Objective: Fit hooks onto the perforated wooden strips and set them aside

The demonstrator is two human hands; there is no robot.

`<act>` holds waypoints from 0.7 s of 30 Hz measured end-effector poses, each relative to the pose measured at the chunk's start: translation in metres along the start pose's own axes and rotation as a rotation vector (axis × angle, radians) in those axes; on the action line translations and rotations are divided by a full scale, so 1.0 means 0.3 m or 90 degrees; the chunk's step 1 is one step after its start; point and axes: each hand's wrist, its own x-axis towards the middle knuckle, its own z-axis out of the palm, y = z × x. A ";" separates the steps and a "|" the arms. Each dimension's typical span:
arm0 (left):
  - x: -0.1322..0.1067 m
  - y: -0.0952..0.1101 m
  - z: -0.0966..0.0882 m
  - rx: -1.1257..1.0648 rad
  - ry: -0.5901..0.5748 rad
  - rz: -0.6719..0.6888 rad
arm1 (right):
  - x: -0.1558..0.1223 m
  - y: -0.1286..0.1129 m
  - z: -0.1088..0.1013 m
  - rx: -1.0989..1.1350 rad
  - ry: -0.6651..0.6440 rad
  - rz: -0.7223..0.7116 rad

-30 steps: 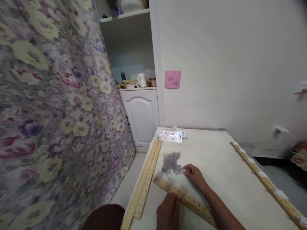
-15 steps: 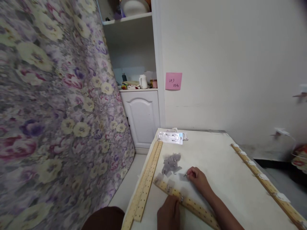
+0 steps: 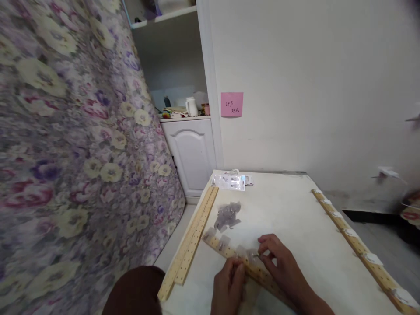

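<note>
A perforated wooden strip (image 3: 229, 254) lies slantwise on the white table (image 3: 288, 218); several small clear hooks sit along its upper end. My left hand (image 3: 229, 284) rests on the strip near its middle, fingers curled against it. My right hand (image 3: 278, 262) is beside it, fingertips pinched on a small clear hook (image 3: 254, 255) right at the strip. A loose heap of clear hooks (image 3: 227, 215) lies just beyond the strip.
Two more perforated strips (image 3: 192, 243) lie along the table's left edge, and another strip with white pads (image 3: 357, 249) runs along the right. A clear packet (image 3: 229, 181) sits at the far edge. A flowered mattress (image 3: 75, 144) leans at the left; a pink note (image 3: 232, 104) hangs on the wall.
My right hand has drawn back from the heap of hooks to the strip, carrying a small hook with it. My left hand has stayed on the strip.
</note>
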 end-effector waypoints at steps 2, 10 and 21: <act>0.000 0.009 0.028 -0.066 -0.025 -0.049 | -0.023 -0.019 0.000 -0.004 -0.019 -0.012; -0.002 0.001 0.083 -0.237 -0.075 -0.184 | -0.064 -0.008 0.005 -0.011 -0.088 -0.070; -0.031 0.031 0.100 -0.354 -0.049 -0.214 | -0.078 -0.004 -0.008 -0.088 -0.104 -0.085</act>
